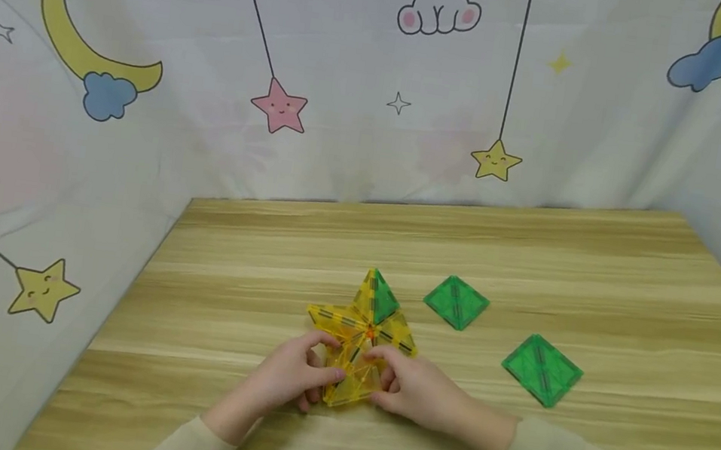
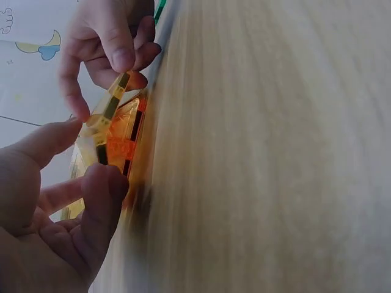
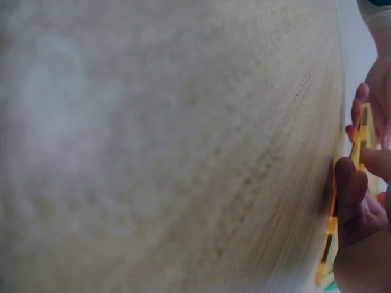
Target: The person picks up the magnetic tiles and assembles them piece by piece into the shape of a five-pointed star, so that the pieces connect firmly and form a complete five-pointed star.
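A star-like figure of see-through yellow magnetic tiles (image 1: 334, 318) lies on the table, with one green tile (image 1: 385, 300) in its far point. At its near side, my left hand (image 1: 282, 374) and right hand (image 1: 427, 395) pinch a yellow magnetic tile (image 1: 356, 386) between them from opposite sides. The left wrist view has this tile (image 2: 112, 108) tilted up at an angle over an orange-looking tile (image 2: 127, 137). Thumb and fingertips of both hands are at its edges. The right wrist view catches only part of the tile (image 3: 365, 125) at its right border.
Two green tile pieces, a farther one (image 1: 457, 302) and a nearer one (image 1: 543, 371), lie flat to the right of the figure. The wood-grain table (image 1: 227, 253) ends at a white cloth backdrop (image 1: 370, 44) printed with stars and moons.
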`<state>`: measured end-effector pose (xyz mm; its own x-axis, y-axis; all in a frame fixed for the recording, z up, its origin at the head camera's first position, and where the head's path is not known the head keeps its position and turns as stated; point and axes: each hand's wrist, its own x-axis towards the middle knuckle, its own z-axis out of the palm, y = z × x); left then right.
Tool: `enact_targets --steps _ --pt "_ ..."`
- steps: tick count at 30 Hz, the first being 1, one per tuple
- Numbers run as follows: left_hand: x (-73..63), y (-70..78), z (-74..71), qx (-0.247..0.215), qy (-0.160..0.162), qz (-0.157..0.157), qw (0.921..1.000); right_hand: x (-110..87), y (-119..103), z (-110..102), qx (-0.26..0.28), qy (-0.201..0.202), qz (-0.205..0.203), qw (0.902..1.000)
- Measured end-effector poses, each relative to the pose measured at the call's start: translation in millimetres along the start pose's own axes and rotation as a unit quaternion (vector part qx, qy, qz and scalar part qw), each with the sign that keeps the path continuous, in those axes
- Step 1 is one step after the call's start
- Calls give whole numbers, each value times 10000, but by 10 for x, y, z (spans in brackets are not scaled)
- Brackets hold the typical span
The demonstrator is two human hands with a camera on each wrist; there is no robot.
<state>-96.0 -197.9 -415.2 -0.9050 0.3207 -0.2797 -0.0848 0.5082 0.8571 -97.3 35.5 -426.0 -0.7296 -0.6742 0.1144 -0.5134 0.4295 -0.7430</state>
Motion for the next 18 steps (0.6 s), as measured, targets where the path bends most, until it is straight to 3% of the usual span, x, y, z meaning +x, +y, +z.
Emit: enact_targets --steps 4,10,14,18 --pt "3 18 1 227 -50 40 9997 12 -18 6 -124 -29 -7 9999" --pt "-1 78 0 701 -50 117 9975 -19 -13 -39 201 -200 232 9993" --pt "-9 112 18 994 -21 167 9949 -106 76 -168 247 -111 411 9988" --pt "-18 122 38 1216 93 193 9923 -226 231 -353 -87 33 577 9983"
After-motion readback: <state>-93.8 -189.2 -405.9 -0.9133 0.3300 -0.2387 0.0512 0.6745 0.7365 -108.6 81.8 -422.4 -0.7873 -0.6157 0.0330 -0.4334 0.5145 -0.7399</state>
